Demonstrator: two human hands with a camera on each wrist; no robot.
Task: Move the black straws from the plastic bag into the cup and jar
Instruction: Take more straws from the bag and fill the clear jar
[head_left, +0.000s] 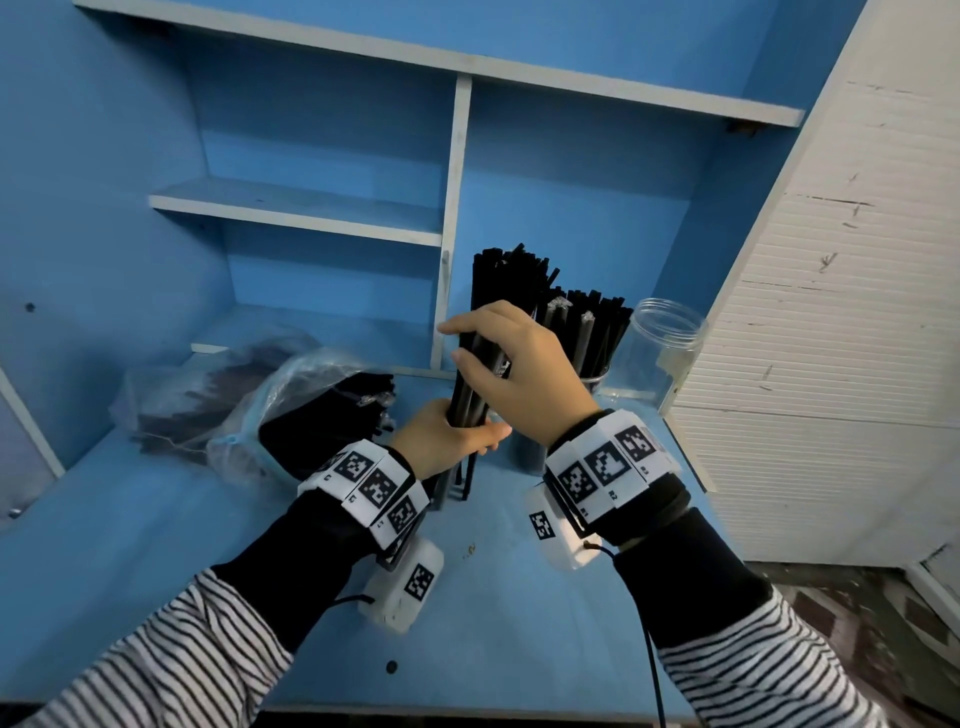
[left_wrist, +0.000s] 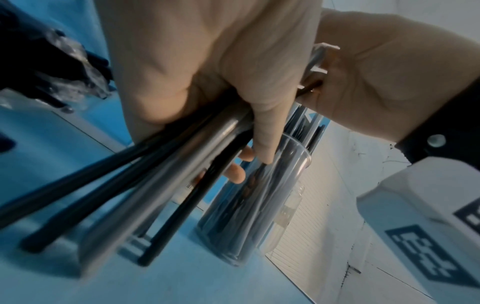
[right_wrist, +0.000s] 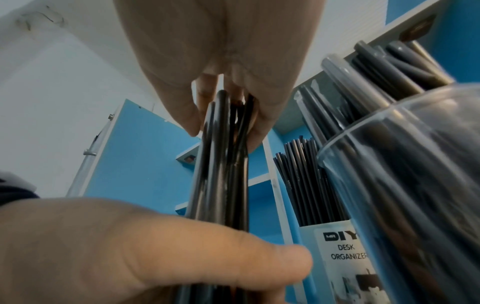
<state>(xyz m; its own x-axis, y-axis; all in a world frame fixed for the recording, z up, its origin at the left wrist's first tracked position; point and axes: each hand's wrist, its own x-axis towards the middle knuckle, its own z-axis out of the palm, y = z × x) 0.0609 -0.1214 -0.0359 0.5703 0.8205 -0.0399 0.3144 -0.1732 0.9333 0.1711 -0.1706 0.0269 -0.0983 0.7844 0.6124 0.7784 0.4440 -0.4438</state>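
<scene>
A blue shelf unit (head_left: 452, 223) with white-edged boards stands at the back of the blue table (head_left: 156, 545), and a white ribbed panel (head_left: 831, 338) closes off the right side. On the left of the table lies the plastic bag (head_left: 244, 405), crumpled and clear, with a dark mass of black straws showing at its open mouth, just left of the left hand.

Near the middle of the table a bundle of straws (head_left: 470, 395) stands roughly upright, its lower ends at or just above the table surface. The left hand (head_left: 441, 436) is wrapped around the lower part of this bundle, fingers and thumb curled tight around it. The right hand (head_left: 524, 374) sits higher on the same bundle, thumb and fingers pinching the straws from above; the right wrist view shows the fingertips (right_wrist: 192, 123) closing on both sides of the stems.

Behind the hands, a box labelled "DESK ORGANIZER" (right_wrist: 342, 257) holds a tall batch of straws. Just right of the bundle stands the cup (left_wrist: 254, 205), clear plastic and packed with straws, close to the right wrist. Further right, next to the white panel, stands the jar (head_left: 670, 348), clear and open-topped, well apart from both hands.
</scene>
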